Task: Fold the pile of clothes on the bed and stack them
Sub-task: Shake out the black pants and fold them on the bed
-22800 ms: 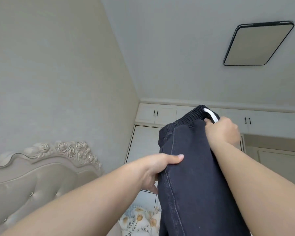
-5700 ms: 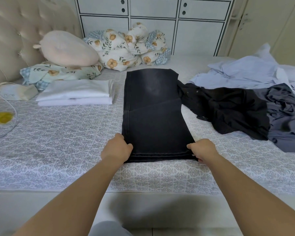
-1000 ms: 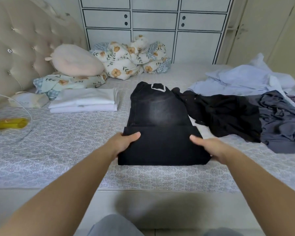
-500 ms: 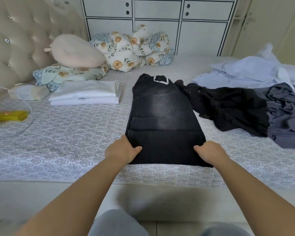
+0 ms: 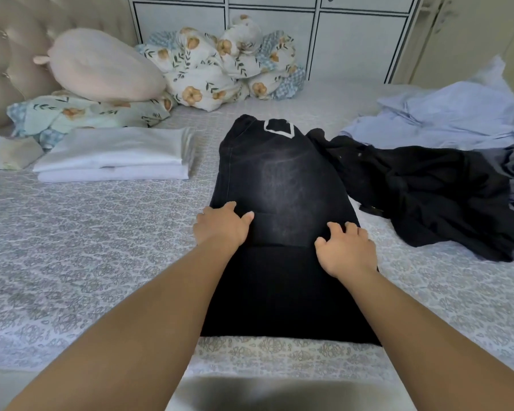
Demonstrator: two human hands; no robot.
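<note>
Black trousers [image 5: 282, 185], partly folded, lie flat on the bed [image 5: 86, 247], waistband at the far end. The left hand [image 5: 222, 225] and right hand [image 5: 346, 250] rest on the folded edge, fingers lightly bent and pressing down, gripping nothing. Folded white clothes [image 5: 116, 155] lie to the left; an unfolded black garment [image 5: 428, 191] and a blue shirt [image 5: 445, 117] to the right.

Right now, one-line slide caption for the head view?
Both hands, left hand and right hand, press the half-folded black jeans flat on the bed.
</note>
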